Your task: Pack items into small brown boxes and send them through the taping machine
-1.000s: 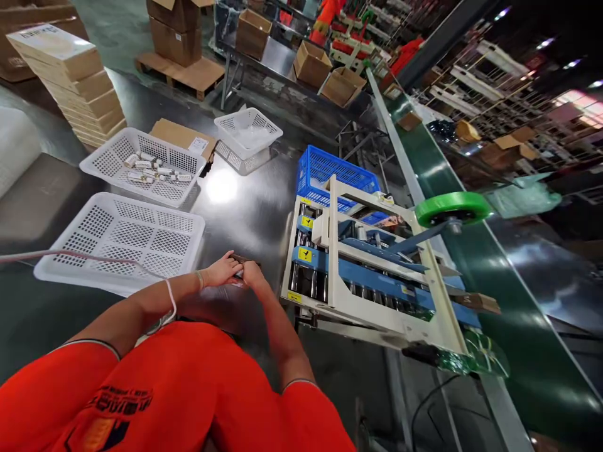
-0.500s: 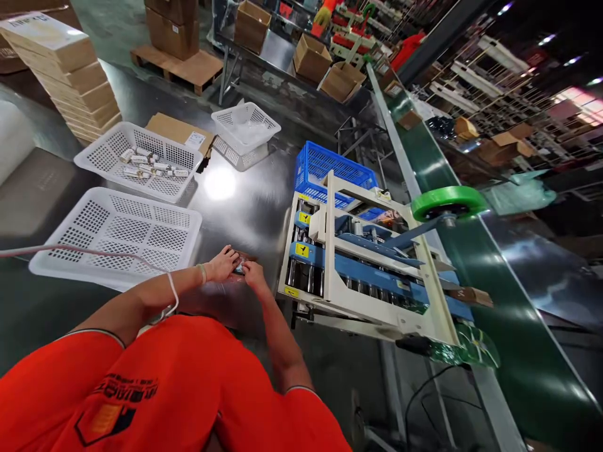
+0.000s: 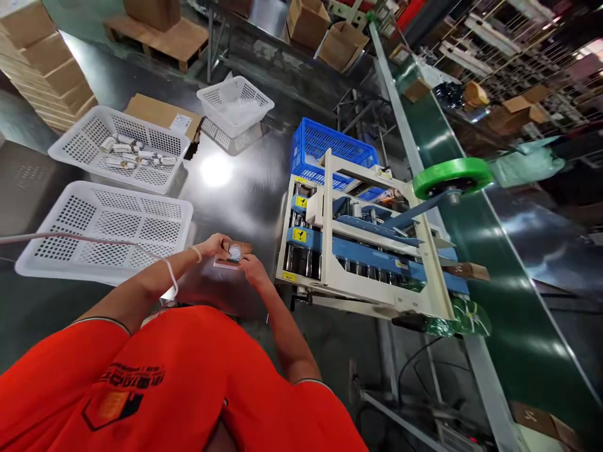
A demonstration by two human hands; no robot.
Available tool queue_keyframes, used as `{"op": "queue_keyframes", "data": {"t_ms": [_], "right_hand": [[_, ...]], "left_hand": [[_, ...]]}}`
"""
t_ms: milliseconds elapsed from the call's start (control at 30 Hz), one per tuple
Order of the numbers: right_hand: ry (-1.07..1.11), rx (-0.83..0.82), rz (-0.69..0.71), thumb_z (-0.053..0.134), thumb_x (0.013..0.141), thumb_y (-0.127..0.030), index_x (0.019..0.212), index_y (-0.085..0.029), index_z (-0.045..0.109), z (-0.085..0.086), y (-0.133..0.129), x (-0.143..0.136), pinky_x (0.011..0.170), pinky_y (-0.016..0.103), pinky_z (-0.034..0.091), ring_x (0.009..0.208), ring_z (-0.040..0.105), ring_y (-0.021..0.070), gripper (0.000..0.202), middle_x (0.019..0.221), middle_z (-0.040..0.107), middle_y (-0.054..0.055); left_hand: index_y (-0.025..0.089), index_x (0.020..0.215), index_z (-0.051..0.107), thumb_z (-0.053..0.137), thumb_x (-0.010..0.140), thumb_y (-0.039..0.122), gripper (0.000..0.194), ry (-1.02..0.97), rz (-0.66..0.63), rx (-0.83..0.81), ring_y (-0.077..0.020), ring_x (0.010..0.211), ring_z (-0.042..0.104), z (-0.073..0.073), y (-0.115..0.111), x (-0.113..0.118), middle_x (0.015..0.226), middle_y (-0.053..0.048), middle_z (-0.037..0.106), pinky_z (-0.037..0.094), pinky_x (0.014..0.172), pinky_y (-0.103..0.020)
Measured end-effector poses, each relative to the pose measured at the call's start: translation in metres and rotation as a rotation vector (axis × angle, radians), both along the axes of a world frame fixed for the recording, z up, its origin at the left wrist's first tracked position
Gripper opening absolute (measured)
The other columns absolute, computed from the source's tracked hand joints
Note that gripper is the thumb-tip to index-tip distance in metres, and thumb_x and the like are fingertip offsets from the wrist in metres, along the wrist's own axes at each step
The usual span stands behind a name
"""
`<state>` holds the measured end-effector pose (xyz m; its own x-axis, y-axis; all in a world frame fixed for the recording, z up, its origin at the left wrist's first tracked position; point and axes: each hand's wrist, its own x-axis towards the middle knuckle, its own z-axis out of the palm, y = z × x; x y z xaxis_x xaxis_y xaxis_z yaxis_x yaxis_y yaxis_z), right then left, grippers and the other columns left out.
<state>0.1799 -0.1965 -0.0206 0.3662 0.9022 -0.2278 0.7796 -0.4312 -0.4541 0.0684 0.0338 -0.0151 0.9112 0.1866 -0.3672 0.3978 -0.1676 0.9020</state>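
Note:
A small brown cardboard box [image 3: 242, 247] lies open on the metal table right in front of me. In its middle shows a clear, bluish plastic-wrapped item [image 3: 234, 252]; what is inside the wrap I cannot make out. My left hand [image 3: 215, 244] grips the box's left side, its fingers closed at the edge beside the wrapped item. From the lower right, my right hand [image 3: 253, 270] pinches the box's right edge with thumb and fingertips. Left of my hands stands a white perforated basket [image 3: 181, 235]; behind it a second white basket [image 3: 70, 147] holds several small white-and-gold bottles [image 3: 136, 152].
On the right stands a box-sealing machine [image 3: 327, 220] with rollers and a green tape roll [image 3: 452, 176], beside a green conveyor belt [image 3: 499, 263]. A blue crate [image 3: 301, 141] is behind the machine. A pale cord [image 3: 94, 238] crosses the near basket. Stacked cartons [image 3: 56, 75] rise at far left.
My view has shifted slightly. My hands have moved apart a little, and more of the cardboard box and the wrapped item now shows between them.

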Motion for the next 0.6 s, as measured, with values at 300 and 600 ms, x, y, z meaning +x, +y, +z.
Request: {"op": "queue_keyframes", "data": {"t_ms": [300,600], "right_hand": [[-0.163,0.056,0.0,0.084,0.101,-0.019,0.165,-0.016,0.072,-0.008,0.011,0.016,0.139,0.06,0.052,0.171,0.056,0.0419,0.065,0.173,0.068,0.023],[-0.084,0.005,-0.063,0.095,0.1,-0.053,0.184,-0.02,0.055,-0.031,-0.019,-0.01,0.143,0.067,0.041,0.183,0.037,0.0469,0.098,0.195,0.038,0.026]], "left_hand": [[0.018,0.139,0.087,0.09,0.077,0.033,0.064,0.015,-0.302,0.228,-0.0352,0.13,0.078,0.022,0.038,0.003,0.139,-0.014,0.088,0.061,0.111,-0.037],[0.006,0.184,0.045,0.087,0.088,0.049,0.113,0.1,-0.26,0.954,-0.0614,0.176,0.038,-0.014,-0.064,-0.038,0.181,-0.04,0.05,0.037,0.139,-0.076]]}}
